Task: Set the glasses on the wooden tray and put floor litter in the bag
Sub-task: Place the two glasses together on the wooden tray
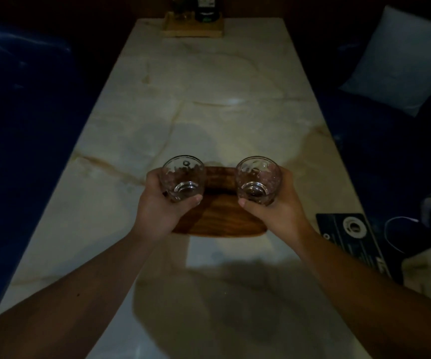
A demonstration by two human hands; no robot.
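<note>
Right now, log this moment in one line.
left hand: holds left glass | right hand: holds right glass | over wooden tray

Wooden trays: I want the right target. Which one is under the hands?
The near tray, dark, bare, between the two held glasses. The far tray carries bottles.

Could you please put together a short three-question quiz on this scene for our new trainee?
1. True or false: each hand holds one glass over the wooden tray.
2. What lies on the seat on the person's right, beyond the table? A) a pale cushion B) a red book C) a plate
3. Fill in: the tray rests on a pale, veined ____.

Key
1. True: the left hand grips the left glass, and the right hand grips the right glass.
2. A, the pale cushion.
3. table
</note>
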